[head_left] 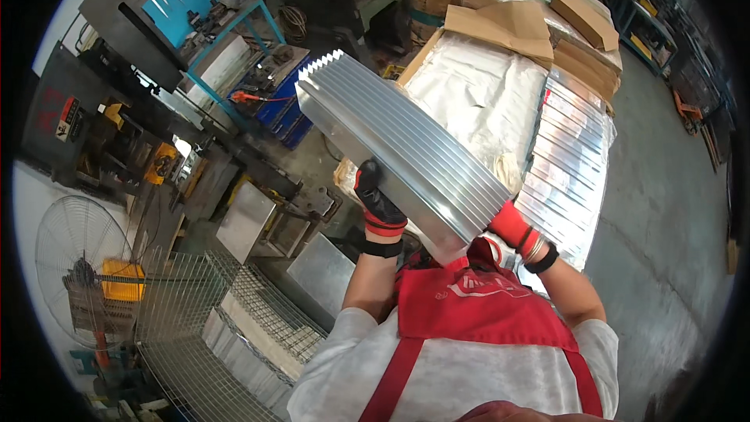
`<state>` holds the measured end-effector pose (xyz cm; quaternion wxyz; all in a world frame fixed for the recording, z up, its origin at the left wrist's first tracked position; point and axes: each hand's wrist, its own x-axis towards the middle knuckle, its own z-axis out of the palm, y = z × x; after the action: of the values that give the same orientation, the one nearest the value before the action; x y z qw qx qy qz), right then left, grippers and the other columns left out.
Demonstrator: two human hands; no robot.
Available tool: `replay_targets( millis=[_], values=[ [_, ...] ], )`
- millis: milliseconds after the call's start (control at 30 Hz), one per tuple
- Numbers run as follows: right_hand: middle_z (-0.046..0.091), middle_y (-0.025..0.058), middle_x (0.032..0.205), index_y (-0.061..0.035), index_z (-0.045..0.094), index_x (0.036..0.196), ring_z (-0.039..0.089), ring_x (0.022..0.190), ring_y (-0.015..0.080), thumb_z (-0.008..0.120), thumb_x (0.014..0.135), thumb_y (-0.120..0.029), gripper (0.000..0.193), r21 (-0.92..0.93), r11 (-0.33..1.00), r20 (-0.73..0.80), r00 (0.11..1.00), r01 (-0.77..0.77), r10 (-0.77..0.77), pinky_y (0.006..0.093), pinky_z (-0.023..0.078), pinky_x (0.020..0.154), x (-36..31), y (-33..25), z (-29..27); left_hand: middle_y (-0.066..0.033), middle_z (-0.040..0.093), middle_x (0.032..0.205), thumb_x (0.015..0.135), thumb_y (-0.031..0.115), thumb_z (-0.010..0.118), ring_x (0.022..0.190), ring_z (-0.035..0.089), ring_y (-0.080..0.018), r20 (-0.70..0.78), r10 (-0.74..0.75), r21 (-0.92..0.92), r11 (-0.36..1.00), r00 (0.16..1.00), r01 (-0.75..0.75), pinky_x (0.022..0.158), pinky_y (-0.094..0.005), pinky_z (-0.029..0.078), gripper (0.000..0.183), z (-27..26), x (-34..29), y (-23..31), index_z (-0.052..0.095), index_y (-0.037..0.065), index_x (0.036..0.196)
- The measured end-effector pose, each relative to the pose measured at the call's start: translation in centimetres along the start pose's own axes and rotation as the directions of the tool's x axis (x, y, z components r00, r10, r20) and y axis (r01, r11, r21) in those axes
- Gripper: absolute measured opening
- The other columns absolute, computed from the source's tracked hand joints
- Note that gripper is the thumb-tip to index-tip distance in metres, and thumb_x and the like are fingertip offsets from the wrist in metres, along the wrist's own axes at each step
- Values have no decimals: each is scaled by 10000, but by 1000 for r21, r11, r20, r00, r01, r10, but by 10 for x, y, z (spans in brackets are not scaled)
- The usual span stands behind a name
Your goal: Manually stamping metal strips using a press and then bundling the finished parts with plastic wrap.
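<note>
A long stack of shiny, ribbed metal profiles [406, 129] is held up across my front, its jagged far end pointing to the upper left. My left hand [378, 195], in a black and red glove, grips its left side; the thumb lies up against the metal and the other fingers are mostly hidden beneath. At the near right end, my right hand [512, 227] in a red glove holds the stack, its fingertips hidden by the metal. Right of the stack, more long metal strips [566, 164] lie side by side on a wrapped pile.
White sheeting [476, 82] and torn cardboard [500, 29] cover the pile ahead. To my left are a dark machine [58, 113], metal plates [246, 221], a wire mesh basket [187, 305] and a large fan [78, 266]. Grey floor [656, 187] runs along the right.
</note>
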<state>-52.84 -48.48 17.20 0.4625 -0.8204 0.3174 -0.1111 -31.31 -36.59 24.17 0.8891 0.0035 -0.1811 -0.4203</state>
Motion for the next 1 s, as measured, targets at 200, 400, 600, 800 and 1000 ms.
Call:
replay_targets(
  millis=[200,400,600,800,1000],
  values=[
    [595,143,849,-29,564,931,567,836,262,624,666,-235,341,0,977,-163,964,-212,209,333,444,706,17,61,-9,-111,530,1005,781,419,479,906,515,-235,-171,-156,-41,988,973,151,782,-357,433,496,-93,-9,28,449,41,1102],
    [527,37,916,-22,473,1057,515,845,120,426,863,-290,334,856,514,31,988,50,-148,299,417,791,62,-62,-44,-140,487,1075,734,427,543,946,507,-275,-123,-342,14,938,932,346,771,-371,459,635,-72,-24,27,357,26,1189],
    [536,32,905,11,460,1063,517,856,121,521,783,-110,311,745,662,82,972,87,-220,265,406,783,66,-158,-40,-147,428,1171,720,463,512,1007,482,-253,-164,-266,346,886,950,308,846,-383,410,667,-41,-20,20,345,43,1211],
    [558,18,863,21,523,935,523,779,82,508,732,2,204,804,576,-3,971,145,-240,207,425,684,109,-111,-29,-136,491,1093,734,424,508,924,529,-250,91,-381,-16,923,920,383,783,-353,451,601,-67,-17,11,384,34,1175],
    [523,64,1024,-38,443,1099,515,903,150,294,889,-220,315,558,771,112,892,308,-437,287,452,776,145,-85,6,-68,558,664,723,88,489,623,554,-160,-111,-391,214,888,914,406,581,-279,464,101,-38,-21,7,534,8,680]
  ],
)
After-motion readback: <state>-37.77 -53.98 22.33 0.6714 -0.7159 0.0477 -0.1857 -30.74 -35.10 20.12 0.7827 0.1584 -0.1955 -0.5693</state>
